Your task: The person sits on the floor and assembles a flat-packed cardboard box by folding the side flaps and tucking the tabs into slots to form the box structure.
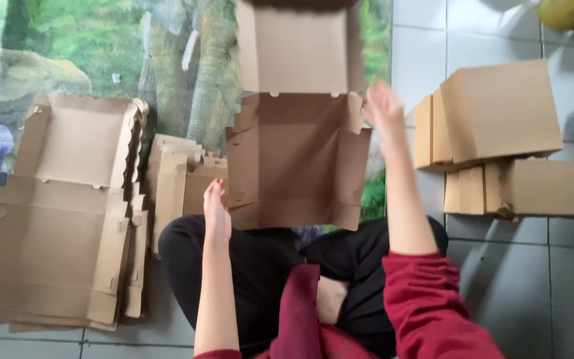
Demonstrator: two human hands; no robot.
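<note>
A flat, unfolded brown cardboard box blank (297,153) is held up over my crossed legs, its lid panel pointing away from me. My left hand (216,203) grips the blank's lower left corner. My right hand (381,110) is at the upper right side flap, blurred by motion, fingers on the flap's edge. My sleeves are red and pushed up the forearms.
A thick pile of flat box blanks (61,219) lies on the floor to my left, a smaller pile (181,179) beside it. Several folded, closed boxes (499,133) are stacked on the grey tiles at right. A printed green mat (101,53) covers the floor ahead.
</note>
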